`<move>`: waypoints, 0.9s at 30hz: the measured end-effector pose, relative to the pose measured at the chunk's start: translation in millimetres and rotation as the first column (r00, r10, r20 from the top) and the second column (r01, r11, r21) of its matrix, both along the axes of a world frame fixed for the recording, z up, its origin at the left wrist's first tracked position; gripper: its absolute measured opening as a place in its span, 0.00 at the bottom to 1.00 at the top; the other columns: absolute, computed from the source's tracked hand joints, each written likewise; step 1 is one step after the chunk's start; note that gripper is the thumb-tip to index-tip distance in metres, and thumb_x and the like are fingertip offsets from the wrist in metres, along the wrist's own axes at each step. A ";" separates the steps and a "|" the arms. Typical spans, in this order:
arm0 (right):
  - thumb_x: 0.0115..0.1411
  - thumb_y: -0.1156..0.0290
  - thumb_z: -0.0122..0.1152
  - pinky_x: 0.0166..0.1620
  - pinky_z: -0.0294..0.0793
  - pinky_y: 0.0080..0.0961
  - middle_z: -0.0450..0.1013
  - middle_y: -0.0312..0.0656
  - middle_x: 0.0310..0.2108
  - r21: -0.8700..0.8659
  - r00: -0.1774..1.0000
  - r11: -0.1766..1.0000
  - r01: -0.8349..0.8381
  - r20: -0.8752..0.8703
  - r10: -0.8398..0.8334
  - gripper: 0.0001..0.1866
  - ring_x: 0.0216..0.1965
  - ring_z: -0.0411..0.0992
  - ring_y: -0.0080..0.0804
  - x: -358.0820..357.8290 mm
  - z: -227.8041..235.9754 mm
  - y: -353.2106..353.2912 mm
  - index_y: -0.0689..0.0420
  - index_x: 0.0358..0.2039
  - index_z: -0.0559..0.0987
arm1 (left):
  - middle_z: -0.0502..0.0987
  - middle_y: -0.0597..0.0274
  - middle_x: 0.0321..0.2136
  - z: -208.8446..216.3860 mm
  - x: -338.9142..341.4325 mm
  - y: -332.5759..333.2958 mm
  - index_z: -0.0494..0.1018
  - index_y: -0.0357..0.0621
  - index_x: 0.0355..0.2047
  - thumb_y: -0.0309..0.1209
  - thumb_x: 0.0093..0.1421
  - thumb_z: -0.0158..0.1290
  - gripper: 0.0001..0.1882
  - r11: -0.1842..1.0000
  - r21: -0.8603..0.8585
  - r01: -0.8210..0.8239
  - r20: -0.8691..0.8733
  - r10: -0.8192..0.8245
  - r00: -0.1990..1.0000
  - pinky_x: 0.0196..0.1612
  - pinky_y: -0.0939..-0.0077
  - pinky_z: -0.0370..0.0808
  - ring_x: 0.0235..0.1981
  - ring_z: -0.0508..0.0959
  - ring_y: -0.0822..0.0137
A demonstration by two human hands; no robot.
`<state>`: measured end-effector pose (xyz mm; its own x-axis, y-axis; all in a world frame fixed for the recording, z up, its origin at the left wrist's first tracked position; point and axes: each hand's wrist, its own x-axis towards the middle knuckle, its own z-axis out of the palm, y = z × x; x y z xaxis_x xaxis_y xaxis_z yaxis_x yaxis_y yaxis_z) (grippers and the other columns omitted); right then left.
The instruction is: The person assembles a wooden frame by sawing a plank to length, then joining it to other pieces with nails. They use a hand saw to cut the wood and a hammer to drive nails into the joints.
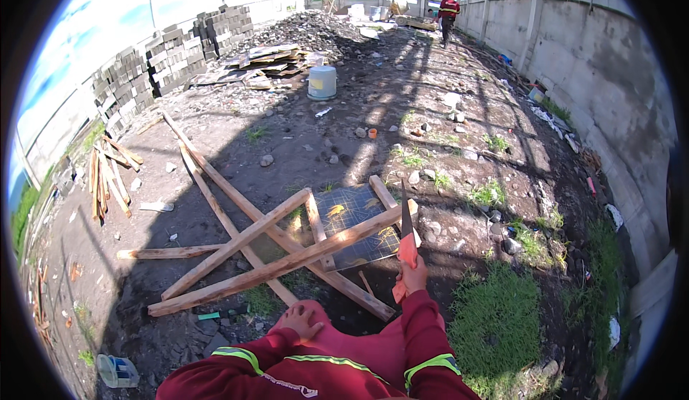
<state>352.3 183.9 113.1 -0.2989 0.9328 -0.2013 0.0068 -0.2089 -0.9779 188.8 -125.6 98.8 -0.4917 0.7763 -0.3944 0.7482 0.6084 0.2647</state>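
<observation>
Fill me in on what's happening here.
The person's right hand grips a handsaw by its orange handle, blade pointing up, by one end of a long wooden beam. Whether the blade touches the wood isn't clear. The left hand rests on the person's leg. Farther off, a co-worker is near the wall.

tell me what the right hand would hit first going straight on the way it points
Beyond the saw that the right hand holds, likely the right end of the long wooden beam, though depth is unclear and the hand might pass above.
</observation>
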 end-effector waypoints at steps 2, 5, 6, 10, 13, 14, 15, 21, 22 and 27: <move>0.58 0.74 0.60 0.16 0.68 0.22 0.70 0.36 0.23 0.011 1.000 1.000 0.017 -0.026 -0.017 0.21 0.14 0.67 0.22 0.0 0.9 -2.3 0.58 0.52 0.70 | 0.57 0.42 0.63 0.3 1.9 -0.9 0.63 0.53 0.62 0.63 0.57 0.46 0.39 1.000 0.026 0.008 -0.018 -0.007 1.000 0.66 0.49 0.52 0.64 0.56 0.40; 0.58 0.74 0.60 0.17 0.69 0.21 0.70 0.37 0.23 0.017 0.999 1.000 0.026 -0.022 -0.026 0.20 0.13 0.66 0.22 -1.8 6.6 -6.9 0.58 0.51 0.70 | 0.58 0.42 0.62 2.3 7.0 -1.2 0.62 0.52 0.62 0.61 0.57 0.47 0.38 0.997 0.044 0.064 0.001 -0.064 0.998 0.66 0.48 0.51 0.65 0.55 0.40; 0.58 0.73 0.61 0.17 0.69 0.21 0.70 0.37 0.23 0.017 0.999 1.000 0.017 -0.040 -0.016 0.20 0.13 0.66 0.22 -2.7 8.5 -8.9 0.58 0.51 0.70 | 0.58 0.42 0.62 3.2 9.2 -0.3 0.62 0.52 0.62 0.61 0.57 0.47 0.38 0.994 0.066 0.093 -0.001 -0.093 0.996 0.66 0.47 0.51 0.65 0.55 0.40; 0.58 0.73 0.61 0.17 0.69 0.21 0.71 0.36 0.24 -0.023 0.999 1.000 -0.020 -0.026 0.019 0.20 0.14 0.66 0.21 -2.2 15.4 -14.7 0.58 0.51 0.71 | 0.59 0.42 0.62 5.2 19.2 9.0 0.63 0.51 0.61 0.60 0.57 0.47 0.38 0.979 0.109 0.172 0.006 -0.174 0.985 0.66 0.46 0.50 0.65 0.54 0.41; 0.58 0.73 0.61 0.17 0.68 0.21 0.71 0.36 0.24 0.005 0.999 0.999 -0.034 0.026 0.034 0.20 0.14 0.67 0.21 3.5 15.9 -15.8 0.58 0.51 0.71 | 0.59 0.43 0.62 4.6 21.4 20.4 0.63 0.51 0.61 0.60 0.57 0.47 0.38 0.979 0.079 0.190 0.017 -0.191 0.981 0.66 0.45 0.50 0.65 0.54 0.41; 0.58 0.73 0.61 0.17 0.68 0.21 0.71 0.36 0.24 0.039 0.999 0.999 -0.035 0.039 0.033 0.20 0.14 0.67 0.21 6.5 15.9 -15.4 0.58 0.51 0.71 | 0.59 0.43 0.62 3.7 21.0 23.6 0.63 0.52 0.61 0.60 0.57 0.47 0.38 0.976 0.075 0.204 0.014 -0.205 0.979 0.66 0.45 0.50 0.65 0.54 0.41; 0.58 0.73 0.61 0.17 0.68 0.21 0.70 0.36 0.23 0.052 0.999 0.999 -0.010 0.033 0.008 0.19 0.14 0.67 0.21 9.4 14.9 -14.9 0.58 0.50 0.71 | 0.59 0.43 0.62 2.7 20.0 26.6 0.63 0.52 0.61 0.61 0.57 0.46 0.38 0.978 0.050 0.204 0.015 -0.205 0.979 0.66 0.45 0.50 0.65 0.54 0.41; 0.58 0.74 0.60 0.17 0.68 0.21 0.69 0.35 0.21 0.005 0.996 0.996 0.087 -0.035 -0.087 0.18 0.14 0.66 0.21 24.6 14.7 -12.8 0.58 0.49 0.71 | 0.59 0.43 0.62 -9.2 15.9 26.5 0.63 0.54 0.61 0.62 0.57 0.46 0.38 0.976 0.045 0.214 0.010 -0.215 0.977 0.66 0.45 0.49 0.66 0.53 0.42; 0.58 0.75 0.60 0.17 0.68 0.21 0.69 0.35 0.21 0.001 0.996 0.997 0.083 -0.037 -0.082 0.17 0.14 0.66 0.21 25.6 15.3 -13.0 0.58 0.49 0.71 | 0.59 0.43 0.62 -11.2 15.6 26.2 0.63 0.53 0.61 0.62 0.57 0.46 0.38 0.976 0.051 0.211 0.011 -0.212 0.977 0.66 0.45 0.49 0.66 0.53 0.42; 0.59 0.75 0.59 0.17 0.68 0.20 0.69 0.34 0.21 0.039 0.998 0.998 0.049 -0.034 -0.048 0.17 0.15 0.66 0.21 25.8 19.1 -15.6 0.57 0.49 0.71 | 0.59 0.42 0.62 -14.2 16.6 26.5 0.63 0.53 0.61 0.62 0.57 0.46 0.38 0.978 0.069 0.198 -0.002 -0.199 0.980 0.66 0.46 0.50 0.65 0.54 0.42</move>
<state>378.2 168.3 132.2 -0.2590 0.9534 -0.1546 -0.0349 -0.1692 -0.9850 205.4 -99.1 84.6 -0.3234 0.8837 -0.3384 0.8510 0.4280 0.3045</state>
